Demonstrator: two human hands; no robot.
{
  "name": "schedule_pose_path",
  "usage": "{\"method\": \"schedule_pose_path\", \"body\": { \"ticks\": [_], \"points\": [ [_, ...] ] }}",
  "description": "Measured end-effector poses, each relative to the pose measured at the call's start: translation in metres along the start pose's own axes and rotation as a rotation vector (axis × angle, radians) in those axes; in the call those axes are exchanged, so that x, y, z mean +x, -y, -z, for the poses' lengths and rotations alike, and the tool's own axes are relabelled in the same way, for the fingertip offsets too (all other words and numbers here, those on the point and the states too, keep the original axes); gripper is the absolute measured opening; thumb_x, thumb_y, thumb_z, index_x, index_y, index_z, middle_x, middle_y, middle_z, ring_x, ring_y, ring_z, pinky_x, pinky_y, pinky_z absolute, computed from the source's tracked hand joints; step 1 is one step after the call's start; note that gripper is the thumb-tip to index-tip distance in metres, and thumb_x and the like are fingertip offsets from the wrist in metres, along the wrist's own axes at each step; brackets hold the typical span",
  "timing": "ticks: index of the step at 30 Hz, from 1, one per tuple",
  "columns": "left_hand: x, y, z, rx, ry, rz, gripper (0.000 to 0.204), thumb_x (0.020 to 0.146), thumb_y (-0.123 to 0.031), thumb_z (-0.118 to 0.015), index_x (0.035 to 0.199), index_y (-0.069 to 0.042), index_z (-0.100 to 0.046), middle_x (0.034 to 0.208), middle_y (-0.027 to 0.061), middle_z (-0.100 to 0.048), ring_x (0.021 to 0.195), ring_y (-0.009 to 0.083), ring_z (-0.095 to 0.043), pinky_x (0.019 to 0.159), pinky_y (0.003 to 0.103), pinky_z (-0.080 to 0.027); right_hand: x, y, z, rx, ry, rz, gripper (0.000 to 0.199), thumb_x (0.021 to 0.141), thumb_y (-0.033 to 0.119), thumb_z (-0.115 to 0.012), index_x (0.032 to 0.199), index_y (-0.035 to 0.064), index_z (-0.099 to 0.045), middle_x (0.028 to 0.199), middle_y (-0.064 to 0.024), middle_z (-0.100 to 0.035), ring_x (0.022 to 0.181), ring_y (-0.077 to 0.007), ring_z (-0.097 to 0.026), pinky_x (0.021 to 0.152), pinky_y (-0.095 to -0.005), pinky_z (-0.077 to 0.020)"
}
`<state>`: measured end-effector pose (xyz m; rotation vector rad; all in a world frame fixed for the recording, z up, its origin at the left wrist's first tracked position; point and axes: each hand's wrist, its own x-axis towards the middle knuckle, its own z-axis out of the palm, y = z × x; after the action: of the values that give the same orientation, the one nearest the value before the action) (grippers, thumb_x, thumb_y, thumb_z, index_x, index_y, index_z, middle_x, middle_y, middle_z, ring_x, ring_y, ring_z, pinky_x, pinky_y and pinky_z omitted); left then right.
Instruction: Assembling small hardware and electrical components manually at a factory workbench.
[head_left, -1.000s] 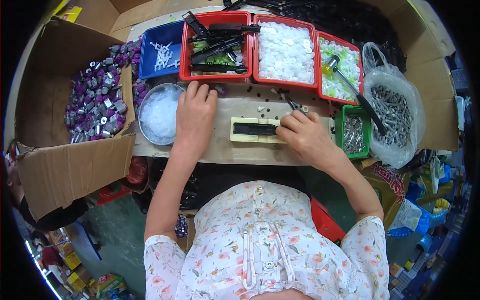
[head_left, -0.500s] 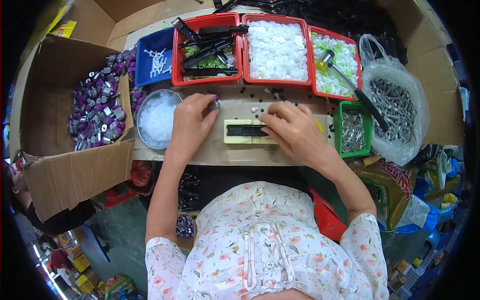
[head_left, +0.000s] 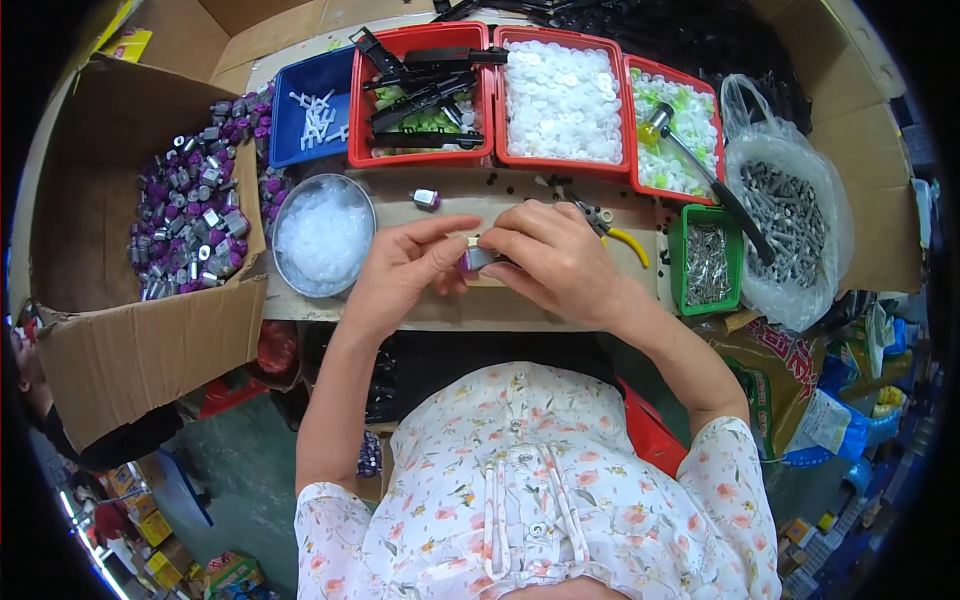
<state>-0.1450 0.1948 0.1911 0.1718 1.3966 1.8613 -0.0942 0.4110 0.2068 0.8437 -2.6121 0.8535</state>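
My left hand (head_left: 405, 268) and my right hand (head_left: 562, 258) meet over the worktop, just in front of me. Between their fingertips is a small motor (head_left: 484, 258) with a silver body and a purple end. The left thumb and fingers pinch its purple end, while the right fingers close about the silver side. Whatever else sits inside the right fingers is hidden. Under both hands, a cream-coloured block (head_left: 486, 283) shows only a strip of its near edge. A second silver and purple motor (head_left: 426, 199) lies on the board beyond my left hand.
Beside my left hand stands a round metal bowl (head_left: 372, 232) of translucent pieces. A cardboard box (head_left: 150, 350) of motors is farther left. Red bins (head_left: 494, 100), a blue bin (head_left: 283, 150) and a green tray (head_left: 684, 285) surround the board. Yellow-handled pliers (head_left: 630, 240) lie beyond my right hand.
My left hand has come rightward and nearer to meet my right hand. A motor lies uncovered where the left fingers were. My right hand has shifted slightly left, and the pliers show more.
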Motion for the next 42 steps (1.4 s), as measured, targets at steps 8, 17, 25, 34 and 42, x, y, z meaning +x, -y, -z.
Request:
{"method": "schedule_pose_path", "body": {
  "ticks": [8, 17, 25, 34, 42],
  "points": [
    [-0.016, 0.023, -0.011, 1.201, -0.365, -0.762, 0.029, 0.080, 0.001, -0.069, 0.109, -0.003, -0.068, 0.100, 0.0140, -0.064, 0.091, 0.0311, -0.064, 0.076, 0.038, -0.052, -0.005, 0.001, -0.022, -0.110, 0.135, -0.126, 0.021, 0.083, 0.018, -0.071, 0.098, 0.0067, -0.063, 0.091, -0.0064, -0.057, 0.090, -0.0233, -0.058, 0.075, -0.0384, -0.0401],
    [-0.012, 0.052, -0.012, 1.444, -0.286, -0.916, 0.031, 0.079, -0.002, -0.070, 0.109, 0.005, -0.066, 0.110, 0.0151, -0.062, 0.105, 0.0326, -0.062, 0.085, 0.043, -0.051, -0.009, -0.003, -0.029, -0.087, 0.137, -0.138, 0.021, 0.081, 0.018, -0.071, 0.097, 0.0066, -0.062, 0.092, -0.0066, -0.055, 0.091, -0.0242, -0.057, 0.075, -0.0389, -0.0386],
    [-0.012, 0.057, -0.007, 1.772, -0.249, -1.074, 0.034, 0.080, -0.013, -0.075, 0.107, 0.006, -0.067, 0.113, 0.0153, -0.064, 0.106, 0.0319, -0.062, 0.085, 0.043, -0.050, -0.023, -0.004, -0.034, -0.036, 0.044, -0.107, 0.024, 0.083, 0.021, -0.071, 0.101, 0.0078, -0.063, 0.091, -0.0058, -0.054, 0.091, -0.0232, -0.056, 0.074, -0.0378, -0.0386],
    [0.003, 0.003, -0.003, 1.271, -0.101, -0.872, 0.011, 0.079, -0.009, -0.073, 0.084, -0.001, -0.069, 0.092, 0.0117, -0.063, 0.086, 0.0298, -0.061, 0.074, 0.039, -0.051, -0.085, -0.014, 0.062, -0.237, -0.214, -0.462, 0.013, 0.082, -0.001, -0.067, 0.095, -0.0008, -0.066, 0.094, -0.0127, -0.061, 0.088, -0.0289, -0.063, 0.074, -0.0376, -0.0505],
    [0.098, -0.065, 0.042, 1.447, -0.305, -0.719, 0.011, 0.080, -0.008, -0.070, 0.080, 0.002, -0.072, 0.083, 0.0175, -0.068, 0.084, 0.0356, -0.064, 0.076, 0.044, -0.051, -0.140, -0.037, 0.091, -0.507, -0.077, -0.756, 0.010, 0.084, 0.000, -0.065, 0.093, -0.0047, -0.064, 0.089, -0.0180, -0.056, 0.081, -0.0390, -0.058, 0.071, -0.0436, -0.0457]
  ]
}}
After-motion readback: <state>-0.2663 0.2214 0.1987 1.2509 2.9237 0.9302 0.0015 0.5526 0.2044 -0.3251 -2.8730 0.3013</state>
